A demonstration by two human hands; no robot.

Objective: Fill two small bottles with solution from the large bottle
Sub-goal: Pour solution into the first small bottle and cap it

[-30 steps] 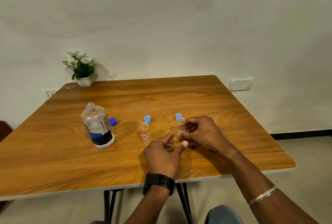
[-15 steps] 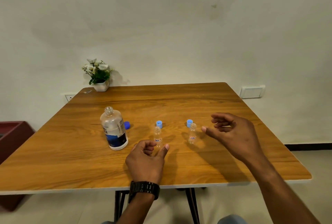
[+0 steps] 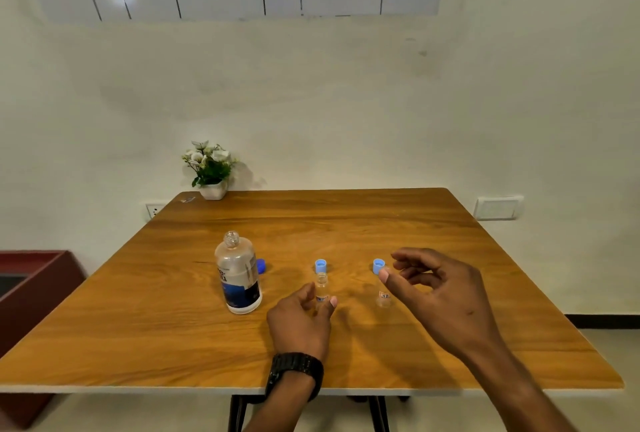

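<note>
Nearest, a black watch (image 3: pixel 294 371) on the left wrist, above the table's front edge (image 3: pixel 138 389). Left hand (image 3: pixel 300 322) low over the wood, thumb and fingers curled on either side of the left small bottle (image 3: pixel 321 288) — actual contact too hard to tell. Right hand (image 3: pixel 438 296) raised and loose, fingers half curled, holding nothing, thumb tip in front of the right small bottle (image 3: pixel 383 297) and partly hiding it. Both small bottles upright and uncapped, each with a light blue cap (image 3: pixel 320 265) just behind, the second cap (image 3: pixel 378 265) beside the right thumb. To the left, the large bottle (image 3: pixel 238 276) upright, open-necked, a dark blue cap (image 3: pixel 260 266) touching or just behind it. Farther back, bare wood grain, then a potted plant (image 3: pixel 209 170) at the far left corner — a wall socket (image 3: pixel 154 210) below it, a switch plate (image 3: pixel 498 207) to the right. Cream wall, pale panels above; a red box (image 3: pixel 38 289) at the left.
</note>
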